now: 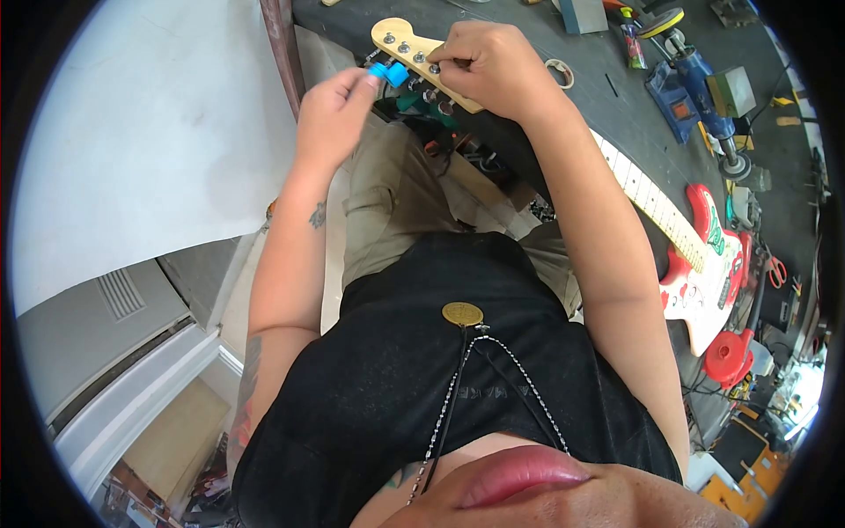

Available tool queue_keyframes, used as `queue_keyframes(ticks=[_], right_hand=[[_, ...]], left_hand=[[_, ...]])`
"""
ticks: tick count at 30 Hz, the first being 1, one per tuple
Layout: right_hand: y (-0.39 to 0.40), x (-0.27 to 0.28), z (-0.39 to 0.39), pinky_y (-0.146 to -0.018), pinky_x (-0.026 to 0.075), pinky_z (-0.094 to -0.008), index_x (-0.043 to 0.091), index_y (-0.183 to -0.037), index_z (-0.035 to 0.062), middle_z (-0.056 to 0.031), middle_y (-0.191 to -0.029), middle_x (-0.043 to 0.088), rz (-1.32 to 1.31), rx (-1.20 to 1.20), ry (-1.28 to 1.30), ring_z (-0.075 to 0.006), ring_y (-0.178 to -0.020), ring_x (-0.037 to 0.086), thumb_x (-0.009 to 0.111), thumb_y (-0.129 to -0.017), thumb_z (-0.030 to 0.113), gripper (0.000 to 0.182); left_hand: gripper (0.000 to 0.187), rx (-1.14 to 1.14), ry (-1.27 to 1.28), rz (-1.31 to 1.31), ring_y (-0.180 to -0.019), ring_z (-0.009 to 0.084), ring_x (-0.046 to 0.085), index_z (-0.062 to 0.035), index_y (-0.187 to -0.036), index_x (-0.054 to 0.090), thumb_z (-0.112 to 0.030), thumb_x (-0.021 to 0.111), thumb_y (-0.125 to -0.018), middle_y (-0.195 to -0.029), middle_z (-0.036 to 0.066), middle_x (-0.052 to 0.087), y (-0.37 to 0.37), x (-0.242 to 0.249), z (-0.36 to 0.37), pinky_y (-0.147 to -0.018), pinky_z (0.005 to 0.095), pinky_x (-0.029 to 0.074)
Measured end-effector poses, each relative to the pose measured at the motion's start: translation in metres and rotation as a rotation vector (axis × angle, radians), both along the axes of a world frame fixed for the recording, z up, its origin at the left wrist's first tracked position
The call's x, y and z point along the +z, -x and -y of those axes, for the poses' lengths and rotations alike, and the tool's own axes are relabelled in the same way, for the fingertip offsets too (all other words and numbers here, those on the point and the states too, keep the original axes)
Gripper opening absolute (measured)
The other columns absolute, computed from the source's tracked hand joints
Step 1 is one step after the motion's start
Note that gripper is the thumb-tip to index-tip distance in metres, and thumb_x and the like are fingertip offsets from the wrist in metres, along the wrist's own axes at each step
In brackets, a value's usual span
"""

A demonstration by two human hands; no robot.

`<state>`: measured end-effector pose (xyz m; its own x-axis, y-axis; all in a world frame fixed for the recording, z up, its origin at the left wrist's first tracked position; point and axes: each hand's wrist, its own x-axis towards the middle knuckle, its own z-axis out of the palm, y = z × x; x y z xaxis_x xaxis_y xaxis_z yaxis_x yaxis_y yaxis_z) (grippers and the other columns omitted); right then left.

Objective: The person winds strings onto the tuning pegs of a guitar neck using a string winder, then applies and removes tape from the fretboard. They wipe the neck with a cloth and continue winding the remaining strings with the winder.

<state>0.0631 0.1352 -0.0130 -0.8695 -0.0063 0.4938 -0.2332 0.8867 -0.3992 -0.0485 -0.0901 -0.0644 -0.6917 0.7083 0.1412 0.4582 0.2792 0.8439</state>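
Pinching the light, rigid blue winder [388,72] in my left hand [333,113]; my right hand [493,66] steadies the stiff headstock [407,46].

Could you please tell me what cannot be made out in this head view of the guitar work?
- Middle of the pale maple guitar neck: hidden behind the right forearm.
- What the right hand pinches at the pale wooden headstock: covered by its curled fingers.
- Strings along the headstock: too thin to see.
- Shape of the small blue plastic tool in the left hand: partly hidden by fingertips.
- Red and white guitar body: distorted near the lens edge.
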Motion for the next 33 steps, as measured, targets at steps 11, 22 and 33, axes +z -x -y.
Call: queue_keyframes(ticks=[11, 22, 33], right_hand=[[-0.001, 0.0, 0.001, -0.076, 0.057, -0.0441, 0.085, -0.095, 0.0088, -0.0095, -0.085, 0.071, 0.052, -0.027, 0.027, -0.0328, -0.082, 0.071, 0.074, -0.081, 0.017, 0.02], [-0.003, 0.004, 0.003, -0.076, 0.058, -0.0437, 0.084, -0.097, 0.007, -0.0098, -0.086, 0.072, 0.073, -0.026, 0.028, -0.0321, -0.083, 0.071, 0.075, -0.08, 0.015, 0.021], [-0.002, 0.003, 0.002, -0.069, 0.055, -0.0385, 0.083, -0.101, 0.0041, -0.0107, -0.082, 0.069, 0.027, 0.015, 0.01, -0.029, -0.074, 0.069, 0.073, -0.082, 0.005, 0.022]], left_hand=[[0.029, -0.191, 0.146, 0.001, -0.066, 0.0302, 0.057, -0.0011, -0.108, 0.074, -0.028, 0.063, -0.105, -0.075, 0.019, 0.065, -0.006, 0.011, 0.005, -0.068, 0.0415, 0.05], [0.031, -0.022, 0.051, 0.034, -0.069, 0.0203, 0.063, -0.001, -0.111, 0.074, -0.029, 0.063, -0.107, -0.076, 0.011, 0.07, 0.002, 0.0, 0.006, -0.067, 0.0372, 0.05], [0.029, -0.075, 0.083, -0.122, -0.069, 0.0417, 0.064, 0.0015, -0.1, 0.072, -0.026, 0.064, -0.103, -0.078, 0.024, 0.069, -0.002, 0.004, 0.004, -0.07, 0.0456, 0.054]])
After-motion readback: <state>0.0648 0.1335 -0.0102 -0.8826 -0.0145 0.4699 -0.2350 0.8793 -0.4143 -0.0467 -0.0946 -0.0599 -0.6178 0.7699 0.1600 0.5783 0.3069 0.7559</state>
